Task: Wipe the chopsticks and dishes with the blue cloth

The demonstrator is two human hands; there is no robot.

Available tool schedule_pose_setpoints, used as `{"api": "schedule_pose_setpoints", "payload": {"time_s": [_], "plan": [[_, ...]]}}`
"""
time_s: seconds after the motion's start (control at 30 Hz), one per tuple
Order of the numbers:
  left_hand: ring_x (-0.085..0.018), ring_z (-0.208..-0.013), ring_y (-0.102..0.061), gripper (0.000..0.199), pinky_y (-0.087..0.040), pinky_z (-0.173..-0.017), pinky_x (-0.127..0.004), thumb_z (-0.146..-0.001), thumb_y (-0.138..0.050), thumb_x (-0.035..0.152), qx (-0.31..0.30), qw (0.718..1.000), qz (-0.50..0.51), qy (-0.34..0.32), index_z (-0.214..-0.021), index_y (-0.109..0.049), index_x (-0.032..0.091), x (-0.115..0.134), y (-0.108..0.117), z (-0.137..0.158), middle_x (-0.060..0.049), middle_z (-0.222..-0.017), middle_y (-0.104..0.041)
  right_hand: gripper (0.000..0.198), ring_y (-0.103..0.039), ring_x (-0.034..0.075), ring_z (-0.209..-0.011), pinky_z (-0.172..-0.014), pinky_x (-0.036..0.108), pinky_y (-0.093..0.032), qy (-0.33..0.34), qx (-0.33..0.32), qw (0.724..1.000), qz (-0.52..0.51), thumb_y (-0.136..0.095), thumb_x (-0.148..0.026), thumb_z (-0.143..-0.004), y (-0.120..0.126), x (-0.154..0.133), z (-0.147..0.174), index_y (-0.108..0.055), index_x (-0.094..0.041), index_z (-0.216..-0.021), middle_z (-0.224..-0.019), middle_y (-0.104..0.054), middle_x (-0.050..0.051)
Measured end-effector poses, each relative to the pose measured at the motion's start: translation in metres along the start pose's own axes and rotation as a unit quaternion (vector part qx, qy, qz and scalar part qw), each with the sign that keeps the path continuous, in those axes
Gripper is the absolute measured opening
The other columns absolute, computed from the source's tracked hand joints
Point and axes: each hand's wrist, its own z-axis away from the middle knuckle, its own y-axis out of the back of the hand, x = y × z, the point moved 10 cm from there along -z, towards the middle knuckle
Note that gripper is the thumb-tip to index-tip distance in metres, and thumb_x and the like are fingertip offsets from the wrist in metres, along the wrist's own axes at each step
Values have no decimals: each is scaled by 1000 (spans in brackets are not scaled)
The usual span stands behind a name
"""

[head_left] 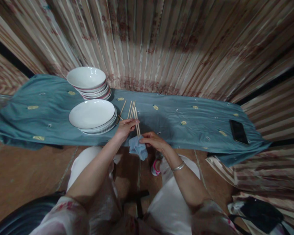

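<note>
Chopsticks (138,129) are pinched in closed left fingers (132,122), blue cloth (138,149) in closed right fingers (147,140) — wiping apparently in hand, steady grip next required.

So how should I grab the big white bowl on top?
Probably hold the top bowl by its rim, thumb inside and fingers underneath. Come from the person's left: there the rim flares out past the stacked dishes below, while the plates stand close in front. It sits open side up, so that edge looks easy to reach.
</note>
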Motion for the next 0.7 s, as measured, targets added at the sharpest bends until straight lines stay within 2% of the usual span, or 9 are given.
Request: {"api": "schedule_pose_setpoints", "payload": {"time_s": [0.2,0.47,0.7], "plan": [[-3,-41,-33,29,-18,-41,-23,-50,-79,36,-13,1000,-20,15,-63,-70,11,-5,-4,1,2,-48,-50,21,-35,5,-48,-48,22,-23,17,17,1000,-8,-67,-34,-60,7,-4,-2,-57,-15,-59,-52,-46,-8],[-4,-39,-30,29,-16,-41,-22,-54,-77,40,-46,998,-45,23,-61,-69,13,-6,-14,8,5,-40,-42,21,-34,5,-46,-46,22,-22,28,48,998,-15,-66,-34,-60,15,-6,-7,-58,-15,-62,-52,-45,-8],[-4,-39,-29,32,-17,-41,-23,-52,-79,42,-15,998,-63,23,-60,-67,14,-11,-9,8,6,-40,-41,24,-33,5,-46,-46,22,-21,24,61,997,-28,-68,-36,-58,16,-5,-9,-62,-15,-68,-53,-47,-8]]}}
